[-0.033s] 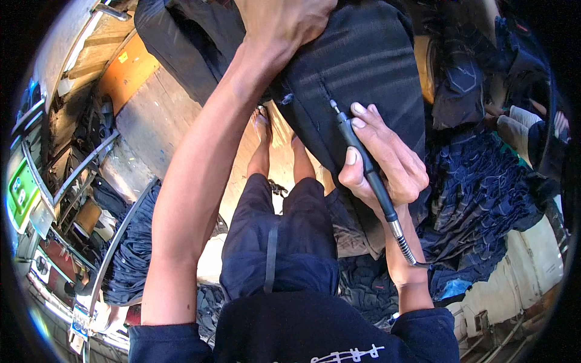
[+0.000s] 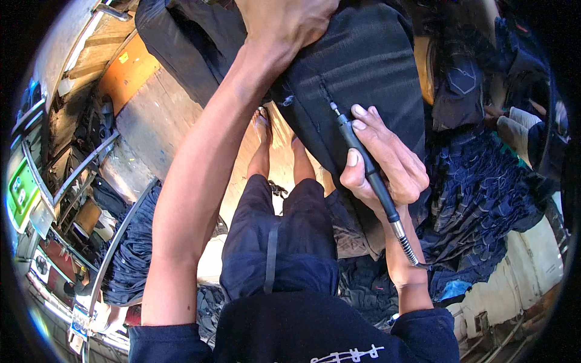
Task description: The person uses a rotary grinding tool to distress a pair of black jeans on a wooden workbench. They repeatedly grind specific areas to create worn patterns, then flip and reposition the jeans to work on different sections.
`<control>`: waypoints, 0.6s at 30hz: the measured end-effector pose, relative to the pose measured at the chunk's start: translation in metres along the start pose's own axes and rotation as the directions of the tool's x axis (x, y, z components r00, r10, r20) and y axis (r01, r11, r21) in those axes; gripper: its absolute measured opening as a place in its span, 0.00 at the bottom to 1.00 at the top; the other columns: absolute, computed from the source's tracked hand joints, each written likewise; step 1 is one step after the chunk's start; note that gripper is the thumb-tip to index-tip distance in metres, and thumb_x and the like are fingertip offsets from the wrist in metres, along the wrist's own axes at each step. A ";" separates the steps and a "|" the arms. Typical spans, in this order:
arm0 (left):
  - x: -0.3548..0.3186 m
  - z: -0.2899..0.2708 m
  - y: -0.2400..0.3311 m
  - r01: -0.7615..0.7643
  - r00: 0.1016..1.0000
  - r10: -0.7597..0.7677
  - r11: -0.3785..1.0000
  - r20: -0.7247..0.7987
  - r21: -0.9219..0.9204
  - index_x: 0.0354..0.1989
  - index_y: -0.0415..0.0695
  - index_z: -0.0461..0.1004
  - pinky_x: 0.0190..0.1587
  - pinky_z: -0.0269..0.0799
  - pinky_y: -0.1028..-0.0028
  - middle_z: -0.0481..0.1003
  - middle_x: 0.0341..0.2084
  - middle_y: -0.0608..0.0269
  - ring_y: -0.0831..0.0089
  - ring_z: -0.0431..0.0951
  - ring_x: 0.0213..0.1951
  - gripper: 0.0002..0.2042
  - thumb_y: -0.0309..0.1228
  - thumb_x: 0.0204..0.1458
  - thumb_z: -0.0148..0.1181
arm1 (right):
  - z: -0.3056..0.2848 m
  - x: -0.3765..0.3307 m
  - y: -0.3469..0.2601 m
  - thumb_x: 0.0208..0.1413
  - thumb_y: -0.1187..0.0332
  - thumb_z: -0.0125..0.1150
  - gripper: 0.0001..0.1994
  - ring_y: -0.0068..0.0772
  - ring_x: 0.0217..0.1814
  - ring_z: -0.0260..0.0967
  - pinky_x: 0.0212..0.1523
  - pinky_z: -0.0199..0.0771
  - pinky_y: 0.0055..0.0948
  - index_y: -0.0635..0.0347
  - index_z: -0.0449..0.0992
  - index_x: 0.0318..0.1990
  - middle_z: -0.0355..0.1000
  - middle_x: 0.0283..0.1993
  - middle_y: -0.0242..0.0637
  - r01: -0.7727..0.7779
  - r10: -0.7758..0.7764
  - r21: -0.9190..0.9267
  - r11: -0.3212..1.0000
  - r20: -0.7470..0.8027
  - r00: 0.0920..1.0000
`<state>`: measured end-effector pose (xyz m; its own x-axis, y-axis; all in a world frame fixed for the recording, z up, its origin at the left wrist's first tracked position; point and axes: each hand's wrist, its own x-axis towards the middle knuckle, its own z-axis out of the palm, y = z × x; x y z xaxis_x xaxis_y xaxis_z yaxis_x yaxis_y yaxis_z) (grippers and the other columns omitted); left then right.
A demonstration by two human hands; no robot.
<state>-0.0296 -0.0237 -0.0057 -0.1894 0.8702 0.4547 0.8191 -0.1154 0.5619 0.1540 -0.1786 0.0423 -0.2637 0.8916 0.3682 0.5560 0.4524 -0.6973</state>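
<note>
My right hand is closed round a black, pen-shaped rotary tool handpiece, thumb on one side and fingers on the other. Its thin metal tip points up and left, at a frayed, scuffed mark on a dark denim garment. Whether the tip touches the cloth, I cannot tell. A spring-sleeved end of the handpiece runs back past my right wrist. At the top edge, my left hand rests on the same garment; its fingers are cut off by the frame. Loose pale threads stick out near the garment's edge.
A large pile of dark denim lies to the right, with more jeans above it. Another dark pile sits at the left beside metal bars. An orange board stands at upper left. Someone's hand shows at far right.
The handpiece and my right hand have shifted very slightly toward me along the scuffed mark. My left hand stays on the garment.
</note>
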 end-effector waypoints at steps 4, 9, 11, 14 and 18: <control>0.000 -0.002 0.001 -0.004 1.000 0.004 1.000 -0.009 -0.004 0.56 0.37 0.75 0.68 0.62 0.54 0.74 0.58 0.50 0.51 0.70 0.63 0.37 0.47 0.40 0.83 | 0.007 0.016 0.008 0.55 0.76 0.66 0.13 0.55 0.52 0.87 0.60 0.86 0.48 0.76 0.85 0.45 0.85 0.45 0.58 0.034 -0.033 0.043 0.998 -0.019 0.999; 0.004 0.003 -0.003 -0.012 1.000 0.012 1.000 -0.022 -0.007 0.56 0.37 0.75 0.69 0.61 0.54 0.74 0.58 0.50 0.51 0.70 0.63 0.38 0.47 0.40 0.83 | 0.023 0.034 0.023 0.48 0.75 0.71 0.12 0.48 0.48 0.88 0.57 0.89 0.44 0.70 0.87 0.41 0.86 0.40 0.49 0.115 -0.113 0.021 0.993 -0.061 0.992; 0.005 0.004 -0.004 -0.012 1.000 0.011 1.000 -0.025 -0.010 0.56 0.36 0.75 0.69 0.61 0.54 0.74 0.58 0.49 0.51 0.70 0.63 0.38 0.46 0.40 0.83 | 0.024 0.034 0.022 0.49 0.76 0.70 0.12 0.49 0.50 0.88 0.58 0.88 0.46 0.71 0.87 0.42 0.86 0.42 0.52 0.105 -0.103 0.018 0.994 -0.057 0.993; 0.004 0.005 -0.005 -0.010 1.000 0.009 1.000 -0.025 -0.019 0.56 0.36 0.75 0.70 0.60 0.54 0.74 0.58 0.49 0.51 0.69 0.63 0.38 0.46 0.40 0.83 | 0.022 0.032 0.020 0.53 0.77 0.67 0.14 0.53 0.54 0.86 0.61 0.86 0.48 0.74 0.86 0.46 0.86 0.46 0.56 0.070 -0.070 -0.005 0.998 -0.040 0.997; 0.004 0.004 -0.006 -0.002 1.000 0.002 1.000 -0.011 -0.020 0.56 0.35 0.75 0.70 0.60 0.54 0.74 0.58 0.49 0.51 0.69 0.64 0.38 0.47 0.41 0.83 | 0.020 0.032 0.020 0.53 0.77 0.67 0.15 0.53 0.54 0.86 0.61 0.85 0.48 0.74 0.86 0.47 0.86 0.47 0.57 0.051 -0.053 -0.030 0.998 -0.061 0.997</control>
<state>-0.0325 -0.0174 -0.0100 -0.1937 0.8647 0.4635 0.8087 -0.1268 0.5744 0.1407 -0.1412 0.0277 -0.2444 0.8633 0.4415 0.5649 0.4968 -0.6588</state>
